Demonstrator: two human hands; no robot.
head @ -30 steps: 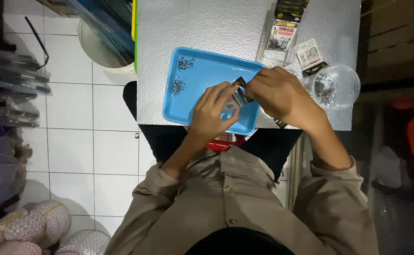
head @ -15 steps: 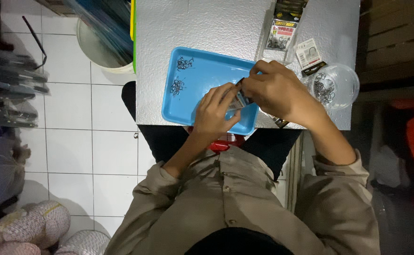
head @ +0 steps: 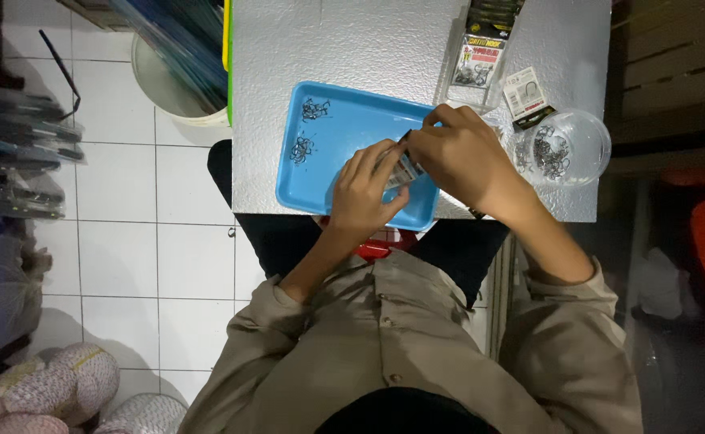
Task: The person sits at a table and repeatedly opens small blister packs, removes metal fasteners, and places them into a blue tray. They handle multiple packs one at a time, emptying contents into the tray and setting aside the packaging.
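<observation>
Over the near right corner of the blue tray, the left hand and right hand both pinch 1 small packet, which could slip and land beyond the tray, away from the 2 hook clusters at its far left.

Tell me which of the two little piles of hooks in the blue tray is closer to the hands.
The lower pile, nearer the left hand. The other pile lies by the tray's far edge.
</observation>
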